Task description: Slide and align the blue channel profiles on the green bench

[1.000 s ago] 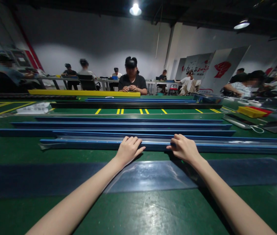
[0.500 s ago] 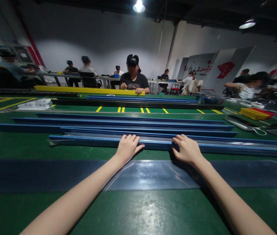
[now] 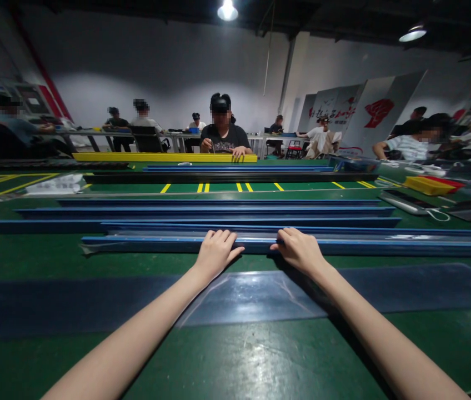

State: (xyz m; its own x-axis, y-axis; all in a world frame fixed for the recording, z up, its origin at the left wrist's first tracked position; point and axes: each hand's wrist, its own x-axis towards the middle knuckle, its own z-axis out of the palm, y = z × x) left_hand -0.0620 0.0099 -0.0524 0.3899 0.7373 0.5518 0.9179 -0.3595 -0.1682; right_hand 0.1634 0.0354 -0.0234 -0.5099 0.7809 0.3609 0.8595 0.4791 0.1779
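A long blue plastic channel (image 3: 369,248) lies crosswise in front of me, with clear film showing inside it and poking out at its left end. My left hand (image 3: 218,249) grips it near the middle, fingers bent over the top and thumb along the near side. A short way to the right, my right hand (image 3: 300,248) is closed on the near wall of the same channel, its fingertips partly hidden. Under my forearms a flat strip of transparent plastic (image 3: 394,289) is spread on the green table (image 3: 235,361).
Several blue channels (image 3: 52,226) lie parallel just beyond. Farther back are a black rail (image 3: 235,178) and a yellow channel (image 3: 156,158), which a co-worker (image 3: 225,133) handles. At right are a phone-like device (image 3: 406,202) and a yellow tray (image 3: 427,185). Other people sit behind.
My right hand has slid left along the channel, nearer to my left hand, which stays in place. Across the table, the yellow channel has shifted right. The view has tilted slightly.
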